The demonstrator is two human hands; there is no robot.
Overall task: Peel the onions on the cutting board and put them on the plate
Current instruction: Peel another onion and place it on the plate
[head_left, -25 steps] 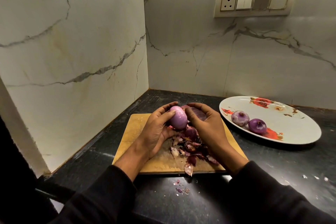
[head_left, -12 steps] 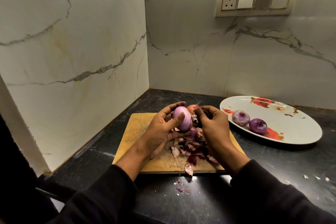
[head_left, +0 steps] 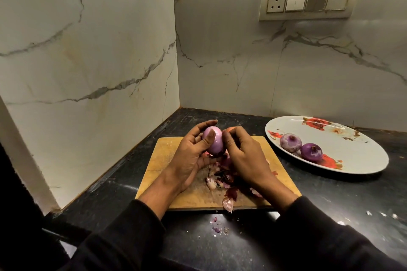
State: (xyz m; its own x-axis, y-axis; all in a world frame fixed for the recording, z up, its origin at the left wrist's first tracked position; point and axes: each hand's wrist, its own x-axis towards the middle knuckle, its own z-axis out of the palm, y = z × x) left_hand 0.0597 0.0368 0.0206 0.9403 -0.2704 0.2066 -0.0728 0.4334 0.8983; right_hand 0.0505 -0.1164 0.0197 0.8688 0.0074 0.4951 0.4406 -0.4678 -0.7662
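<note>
My left hand (head_left: pixel 189 156) grips a pale purple, mostly peeled onion (head_left: pixel 217 143) above the wooden cutting board (head_left: pixel 163 154). My right hand (head_left: pixel 244 156) has its curled fingertips against the onion's right side, pinching at its skin. An orange-brown bit of another onion (head_left: pixel 231 128) peeks out behind the right fingers. A heap of purple peels (head_left: pixel 224 179) lies on the board under both hands. Two peeled onions (head_left: pixel 290 142) (head_left: pixel 311 152) sit on the white flowered plate (head_left: pixel 352 156) to the right.
The board lies on a black counter (head_left: pixel 330 200) in a corner of marble walls. Small peel scraps (head_left: pixel 218 227) lie on the counter in front of the board. A switch panel (head_left: pixel 308 2) is on the back wall.
My left hand has turned the onion and lifted it slightly. My right hand has come back against its right side, fingers curled onto the skin.
</note>
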